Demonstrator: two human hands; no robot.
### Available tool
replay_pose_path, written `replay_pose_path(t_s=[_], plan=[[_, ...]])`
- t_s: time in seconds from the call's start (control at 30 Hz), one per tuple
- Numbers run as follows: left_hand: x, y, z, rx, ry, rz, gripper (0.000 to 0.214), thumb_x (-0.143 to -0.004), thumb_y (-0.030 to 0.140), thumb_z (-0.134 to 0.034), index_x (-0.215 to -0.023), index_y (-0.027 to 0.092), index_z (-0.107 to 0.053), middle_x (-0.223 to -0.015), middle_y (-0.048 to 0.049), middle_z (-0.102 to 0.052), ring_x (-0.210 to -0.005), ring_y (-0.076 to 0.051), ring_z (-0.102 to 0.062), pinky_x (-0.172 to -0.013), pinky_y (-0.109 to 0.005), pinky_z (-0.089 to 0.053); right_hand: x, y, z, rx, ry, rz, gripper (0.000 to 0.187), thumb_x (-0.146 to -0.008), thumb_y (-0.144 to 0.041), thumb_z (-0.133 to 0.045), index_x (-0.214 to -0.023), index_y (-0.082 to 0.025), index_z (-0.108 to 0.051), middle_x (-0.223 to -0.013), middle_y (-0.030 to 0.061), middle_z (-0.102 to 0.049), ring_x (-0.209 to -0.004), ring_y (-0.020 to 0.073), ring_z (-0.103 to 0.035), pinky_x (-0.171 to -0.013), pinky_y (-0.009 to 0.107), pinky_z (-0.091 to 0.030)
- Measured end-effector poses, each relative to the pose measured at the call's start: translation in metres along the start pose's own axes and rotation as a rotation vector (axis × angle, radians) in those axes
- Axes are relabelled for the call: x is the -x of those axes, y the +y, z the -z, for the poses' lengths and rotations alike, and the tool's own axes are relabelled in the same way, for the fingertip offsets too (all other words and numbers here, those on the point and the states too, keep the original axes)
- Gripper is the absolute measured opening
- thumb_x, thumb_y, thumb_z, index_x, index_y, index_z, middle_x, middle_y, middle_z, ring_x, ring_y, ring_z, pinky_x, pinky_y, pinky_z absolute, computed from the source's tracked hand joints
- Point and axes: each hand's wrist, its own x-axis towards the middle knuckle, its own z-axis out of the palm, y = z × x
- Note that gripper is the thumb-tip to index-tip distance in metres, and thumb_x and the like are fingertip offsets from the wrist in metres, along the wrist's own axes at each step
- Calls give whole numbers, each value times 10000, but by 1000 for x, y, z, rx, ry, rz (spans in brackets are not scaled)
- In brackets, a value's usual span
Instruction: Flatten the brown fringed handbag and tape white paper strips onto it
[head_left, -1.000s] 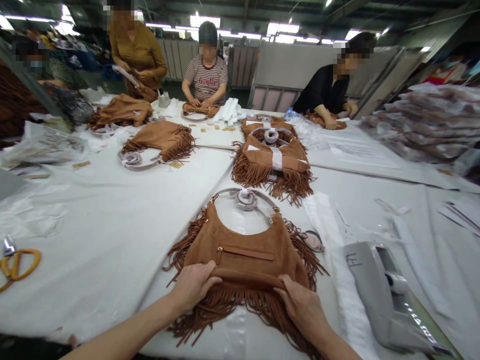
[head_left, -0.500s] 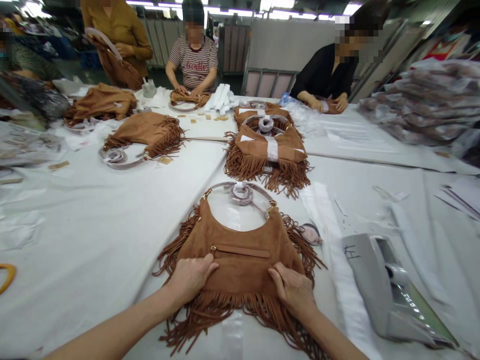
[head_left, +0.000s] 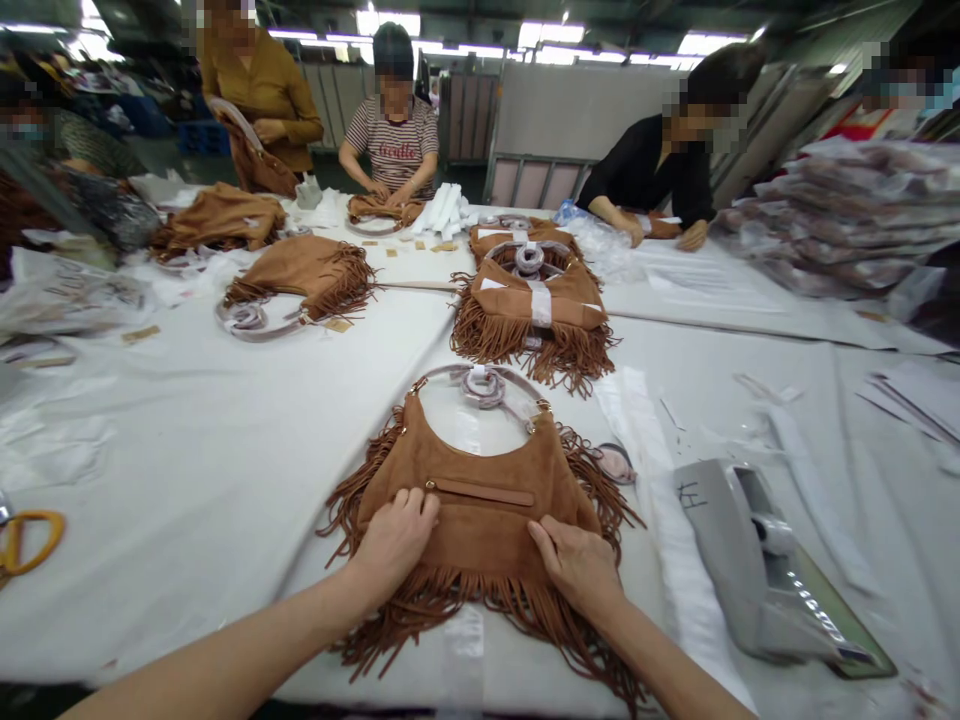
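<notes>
The fringed bag (head_left: 480, 540) lies on the table (head_left: 187, 450), near and central. Your left hand (head_left: 395, 543) rests curled fingers on its left side, your right hand (head_left: 581, 567) touches its right; I cannot tell whether either pinches it.

- A brown bag (head_left: 480, 540) with a suede-like surface lies flat on the white table (head_left: 187, 440), in the near middle of the scene.
- Its curved, scooped top edge points to the far side; its base faces near.
- Long brown fringe (head_left: 394, 632) spreads loosely out at left and right and hangs along the near edge.
- A narrow zip pocket (head_left: 484, 494) crosses the front, its gold-coloured pull at the left end.
- The pale-covered handle (head_left: 526, 384) arches toward the far side, joined by gold-coloured fittings.
- A coiled strap (head_left: 482, 390), also pale-covered, lies within the arch.
</notes>
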Motion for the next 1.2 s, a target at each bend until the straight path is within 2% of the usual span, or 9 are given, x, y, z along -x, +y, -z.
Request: replay_pose_path(t_s=[0.13,0.2,0.33,0.47,0.6,0.77,0.9,1.1,1.2], plan=[[-4,21,10,40,165,-568,423,-972,208,-251,-1382,229,-351,-1380,-107,-455,-1231,-223,-440,-1025,-379,-347,0,-3,0,35,23,-7,436,-987,-425,-308,-717,-205,-571,-646,12,-671,-578,162,-624,-514,267,-267],[-13,30,5,83,193,-726,438,-984,314,-272,-1400,197,-338,-1432,-73,-419,-1328,-210,-331,-1105,-375,-247,1,-4,-1,50,37,1,433,-990,-409,-300,-717,-203,-566,-630,13,-657,-561,160,-616,-500,262,-263],[-26,39,-13,41,270,-723,551,-975,460,-237,-1432,158,-295,-1517,-46,-297,-1393,-239,-216,-1141,-436,-163,-1,-7,3,157,80,57,379,-986,-341,-320,-738,-189,-563,-616,27,-610,-540,160,-572,-488,266,-266],[-25,37,-19,30,310,-715,554,-974,459,-222,-1433,158,-297,-1518,-38,-294,-1391,-238,-222,-1132,-431,-188,-14,-17,13,252,190,195,254,-948,-230,-374,-847,-169,-599,-740,71,-597,-702,215,-553,-633,317,-368],[-28,34,-16,94,329,-731,518,-967,435,-281,-1367,122,-386,-1430,-77,-427,-1357,-260,-278,-1121,-447,-223,-34,-25,4,125,261,311,243,-942,-205,-382,-1065,-126,-576,-1017,133,-585,-939,257,-520,-850,385,-396],[-39,32,-26,241,433,-744,333,-933,305,-384,-1162,127,-548,-1256,-86,-573,-1262,-203,-409,-1100,-379,-274,-43,-24,-21,87,301,281,255,-947,-242,-393,-1055,-104,-579,-1055,158,-553,-978,286,-486,-868,420,-407],[-27,23,-37,262,541,-550,255,-916,233,-417,-1097,167,-586,-1192,-60,-615,-1157,-175,-493,-1036,-357,-347,-40,-23,-22,106,301,292,254,-937,-264,-437,-1081,-106,-574,-1070,154,-545,-980,289,-479,-879,427,-414],[6,-10,-40,39,542,110,484,-908,275,-445,-1388,283,-389,-1492,-84,-334,-1337,-337,-307,-1052,-580,-292,-40,-28,-16,125,271,267,266,-924,-290,-471,-1097,-118,-579,-1085,152,-544,-989,288,-478,-889,429,-425],[8,-17,-43,43,532,185,503,-903,337,-457,-1398,333,-367,-1520,-42,-283,-1362,-375,-243,-1051,-639,-268,-40,-28,-15,137,271,274,264,-920,-284,-474,-1094,-121,-585,-1081,153,-544,-985,291,-480,-885,434,-432]])
